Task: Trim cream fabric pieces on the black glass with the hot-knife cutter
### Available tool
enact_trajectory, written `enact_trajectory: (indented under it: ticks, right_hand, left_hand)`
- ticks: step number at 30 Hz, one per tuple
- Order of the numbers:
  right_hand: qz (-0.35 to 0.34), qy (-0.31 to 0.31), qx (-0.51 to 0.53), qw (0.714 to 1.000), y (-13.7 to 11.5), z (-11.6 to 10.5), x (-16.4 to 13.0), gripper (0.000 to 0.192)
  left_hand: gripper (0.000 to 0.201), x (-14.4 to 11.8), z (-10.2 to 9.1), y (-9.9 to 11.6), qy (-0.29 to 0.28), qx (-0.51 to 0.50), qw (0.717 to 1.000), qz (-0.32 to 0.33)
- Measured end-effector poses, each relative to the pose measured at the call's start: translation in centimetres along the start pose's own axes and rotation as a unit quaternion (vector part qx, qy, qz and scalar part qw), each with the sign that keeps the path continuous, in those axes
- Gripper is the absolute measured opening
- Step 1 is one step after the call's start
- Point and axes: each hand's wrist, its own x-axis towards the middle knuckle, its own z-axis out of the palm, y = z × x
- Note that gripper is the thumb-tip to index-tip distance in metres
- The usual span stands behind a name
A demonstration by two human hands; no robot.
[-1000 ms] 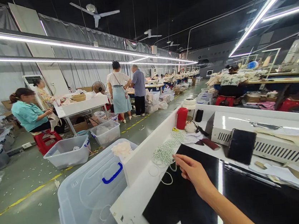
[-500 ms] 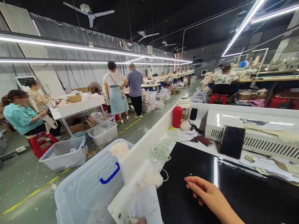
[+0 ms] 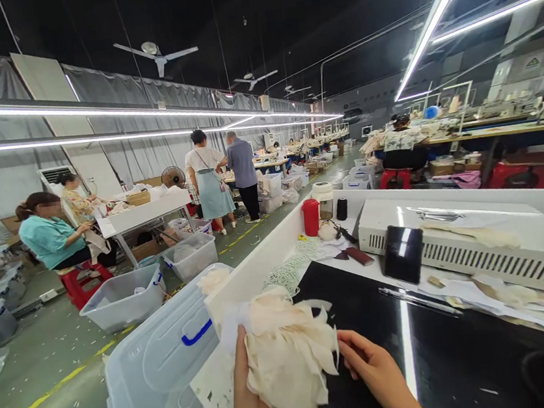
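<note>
Over the black mat [image 3: 448,367] at the near edge of the white table [image 3: 259,267], the left hand [image 3: 248,400] grips a bundle of cream cloth pieces [image 3: 289,352], thumb pressed up along its left side. To the right of the bundle the right hand [image 3: 377,372] touches its edge with loosely curled fingers; whether it pinches any cloth cannot be told. Beyond the bundle, farther along the mat's left edge, lies a heap of pale cord loops [image 3: 289,271], and past that stand a red cup [image 3: 311,217], a white jar [image 3: 323,199] and a small black can [image 3: 342,209]. Right of the mat's far end sits a white vented machine [image 3: 458,242] with a dark phone [image 3: 404,254] leaning on its front. Left of the table, just beside the bundle, is a clear bin with a blue latch [image 3: 158,374]. Across the aisle from it a seated person in a teal top [image 3: 50,236] works at another table, well apart
</note>
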Motion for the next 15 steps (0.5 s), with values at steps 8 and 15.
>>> enact_trajectory:
  ticks: [8, 15]
  right_hand:
    - [-0.005, 0.001, 0.023, 1.0, 0.8, 0.1, 0.2, 0.052]
    - [0.002, -0.001, 0.016, 1.0, 0.4, -0.2, 0.0, 0.048]
  left_hand:
    - [0.049, 1.1, 7.5, -0.3, 0.065, -0.113, 0.991, -0.013]
    - [0.049, 2.5, 7.3, -2.1, 0.076, -0.095, 0.992, 0.03]
